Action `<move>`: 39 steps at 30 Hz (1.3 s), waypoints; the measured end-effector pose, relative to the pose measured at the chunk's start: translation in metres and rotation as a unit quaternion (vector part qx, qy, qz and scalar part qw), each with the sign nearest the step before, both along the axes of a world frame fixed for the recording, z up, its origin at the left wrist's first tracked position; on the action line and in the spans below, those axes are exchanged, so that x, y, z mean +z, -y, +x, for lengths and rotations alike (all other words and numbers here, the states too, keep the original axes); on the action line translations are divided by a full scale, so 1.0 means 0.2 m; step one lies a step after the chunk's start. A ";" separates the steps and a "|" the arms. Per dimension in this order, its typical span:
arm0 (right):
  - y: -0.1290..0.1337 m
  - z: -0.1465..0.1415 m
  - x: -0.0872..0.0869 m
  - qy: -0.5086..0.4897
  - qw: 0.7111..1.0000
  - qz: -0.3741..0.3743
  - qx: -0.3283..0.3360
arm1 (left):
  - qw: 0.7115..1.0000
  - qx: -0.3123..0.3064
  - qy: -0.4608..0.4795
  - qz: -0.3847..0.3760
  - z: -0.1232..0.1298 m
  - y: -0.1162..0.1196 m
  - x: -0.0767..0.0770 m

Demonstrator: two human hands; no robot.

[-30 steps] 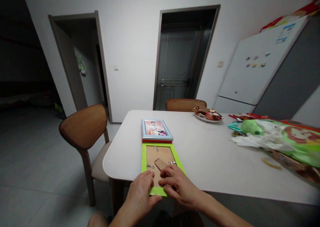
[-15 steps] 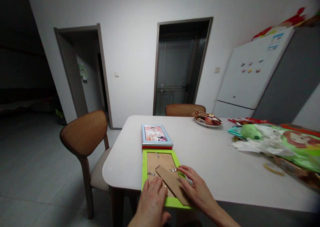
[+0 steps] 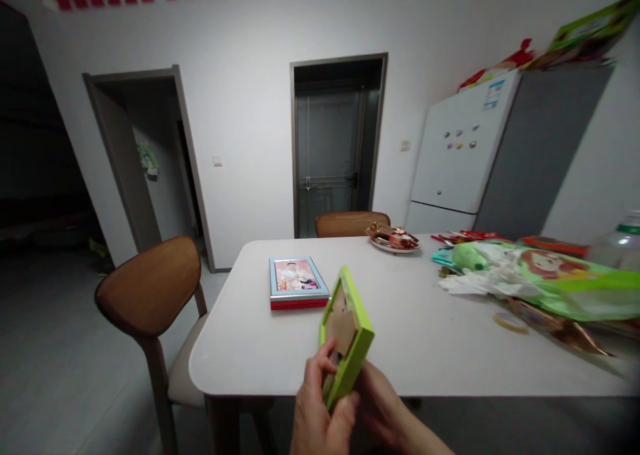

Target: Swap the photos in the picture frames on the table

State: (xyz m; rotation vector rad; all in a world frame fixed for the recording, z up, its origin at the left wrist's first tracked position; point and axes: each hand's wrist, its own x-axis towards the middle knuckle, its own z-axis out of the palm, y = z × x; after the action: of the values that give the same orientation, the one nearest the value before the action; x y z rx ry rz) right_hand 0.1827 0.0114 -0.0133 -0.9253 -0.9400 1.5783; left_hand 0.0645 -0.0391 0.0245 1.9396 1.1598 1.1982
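A lime-green picture frame (image 3: pixel 353 335) is held tilted up on its side above the table's front edge. Its brown backing board with the stand faces left. My left hand (image 3: pixel 320 405) grips the lower end, fingers on the backing and thumb on the near edge. From the right, my right hand (image 3: pixel 383 405) holds the frame's other face; its fingers are mostly hidden behind the frame. Beyond them, a light-blue picture frame (image 3: pixel 297 278) with a pink picture lies face up on a red one (image 3: pixel 300 304).
The white table (image 3: pixel 235 335) has a rounded left corner. A plate of wrapped items (image 3: pixel 395 238) stands at the back. To the right lie a green plastic bag (image 3: pixel 575 281), white crumpled wrapping and a roll of tape (image 3: pixel 510 323). Wooden chairs (image 3: pixel 150 285) stand left and behind.
The green frame has been lifted off the table and turned up onto its side. Both hands have moved from lying over its back to gripping it. The view has shifted right and slightly up.
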 end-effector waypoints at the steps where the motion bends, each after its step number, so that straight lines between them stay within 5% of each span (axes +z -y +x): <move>1: 0.00 -0.02 0.00 -0.019 1.000 -0.002 -0.005 | 1.000 -0.009 0.023 -0.006 0.03 0.00 0.01; 5: -0.06 0.10 0.01 -0.045 0.990 0.008 -0.133 | 0.993 -0.045 0.105 -0.012 0.12 -0.04 0.05; 9: -0.18 0.46 0.02 0.144 0.968 0.014 -0.206 | 0.986 -0.010 0.163 -0.037 0.20 -0.16 0.05; 14: -0.35 0.86 0.02 0.457 0.860 0.012 -0.228 | 0.988 -0.026 0.067 -0.135 0.32 -0.28 -0.10; 18: -0.47 0.98 -0.01 0.638 0.748 0.008 -0.181 | 0.986 0.011 -0.110 -0.121 0.39 -0.32 -0.21; 23: -0.54 0.99 -0.03 0.697 0.694 0.014 -0.179 | 0.983 0.021 -0.153 -0.099 0.39 -0.37 -0.24; 29: -0.58 0.85 0.03 0.739 0.646 0.078 -0.175 | 0.990 0.015 -0.100 -0.103 0.28 -0.38 -0.29; 35: -0.67 0.27 0.07 0.718 0.631 0.280 -0.087 | 0.981 0.111 0.031 -0.155 0.04 -0.53 -0.29; 39: -0.75 -0.05 0.08 0.707 0.614 0.344 -0.073 | 0.959 0.157 0.142 -0.191 -0.08 -0.64 -0.30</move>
State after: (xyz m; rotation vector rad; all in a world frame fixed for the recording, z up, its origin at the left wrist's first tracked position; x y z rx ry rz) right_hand 0.1718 0.1622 0.0019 -1.5263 -2.2197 -0.1147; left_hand 0.0479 0.0891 -0.0350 1.2849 1.4506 1.2493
